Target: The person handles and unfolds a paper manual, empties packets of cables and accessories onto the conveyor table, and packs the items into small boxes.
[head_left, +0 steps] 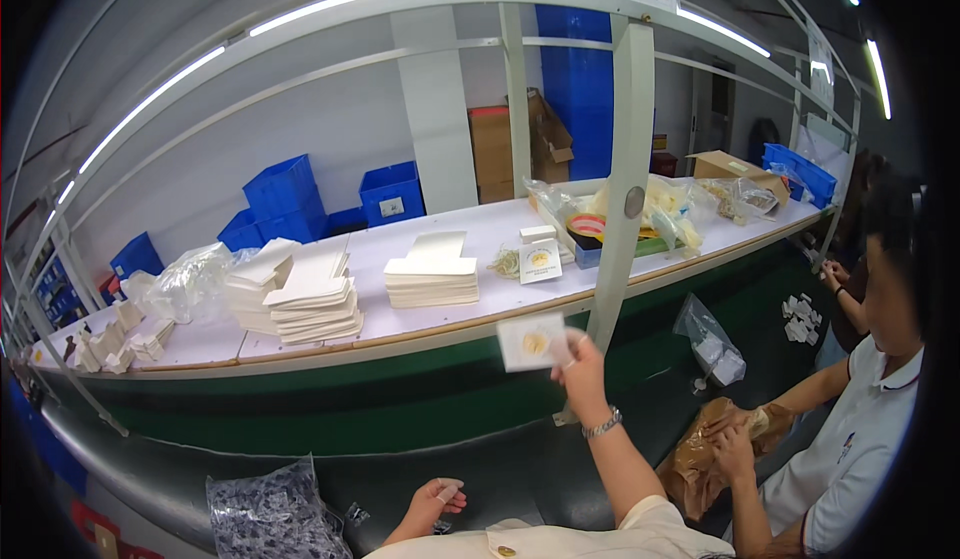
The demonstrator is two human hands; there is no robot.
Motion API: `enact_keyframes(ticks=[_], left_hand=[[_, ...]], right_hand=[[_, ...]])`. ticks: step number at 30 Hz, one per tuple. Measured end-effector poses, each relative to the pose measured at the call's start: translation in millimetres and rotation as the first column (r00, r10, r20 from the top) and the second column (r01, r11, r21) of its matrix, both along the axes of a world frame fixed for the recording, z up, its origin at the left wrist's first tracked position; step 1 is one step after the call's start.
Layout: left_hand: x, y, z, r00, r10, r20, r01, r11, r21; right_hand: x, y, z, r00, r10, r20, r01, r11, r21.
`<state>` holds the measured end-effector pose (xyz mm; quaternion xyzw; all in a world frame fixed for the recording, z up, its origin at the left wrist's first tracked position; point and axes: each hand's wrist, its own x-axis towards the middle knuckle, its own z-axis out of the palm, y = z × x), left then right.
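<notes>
My right hand (580, 367), raised in front of the bench, grips a white square card (528, 343) with a gold round emblem by its right edge. A metal watch band is on that wrist. Low in the view, my left hand (437, 504) is loosely bent with its fingers apart and nothing visible in it; a whitish cover shows on a finger. Left of it, on the dark belt, lie small dark packets (357, 513) and a clear bag (268, 511) of many such packets. A similar printed card (540, 261) rests on the bench shelf.
Stacks of folded white card (432, 271) and a clear plastic bag (190, 281) cover the shelf. An upright post (624, 159) stands ahead. Tape and bags fill a tray (655, 243). At right, a co-worker's hands press a brown package (700, 459); a clear bag (712, 344) lies beyond.
</notes>
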<state>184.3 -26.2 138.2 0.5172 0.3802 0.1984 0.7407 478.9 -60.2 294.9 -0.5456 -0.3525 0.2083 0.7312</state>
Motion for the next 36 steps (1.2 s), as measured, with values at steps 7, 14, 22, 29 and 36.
enact_keyframes(ticks=[7, 14, 22, 29, 36], left_hand=[[-16.5, -7.1, -23.0, 1.000, -0.008, -0.007, 0.008, 1.000, -0.029], [-44.3, -9.6, -51.6, 0.979, 0.052, -0.195, -0.068, 0.995, -0.077], [-39.8, -8.8, -60.1, 0.975, 0.058, -0.215, -0.084, 0.990, -0.115], [-38.8, -5.9, -75.5, 0.972, -0.013, -0.233, 0.004, 0.999, -0.040], [-45.8, -11.2, -49.9, 0.991, 0.035, -0.132, -0.044, 0.997, -0.069]], right_hand=[[36.0, 64.2, 39.5, 0.546, -0.534, 0.646, 0.288, 0.844, 0.453], [36.5, 92.8, 32.4, 0.222, -0.261, 0.940, 0.299, 0.935, 0.189], [61.7, 98.4, 60.3, 0.262, -0.270, 0.926, 0.747, 0.665, -0.018], [97.9, 106.4, 26.7, 0.455, -0.524, 0.720, 0.596, 0.780, 0.191], [26.0, 33.6, 40.9, 0.989, -0.121, -0.083, 0.136, 0.966, 0.218]])
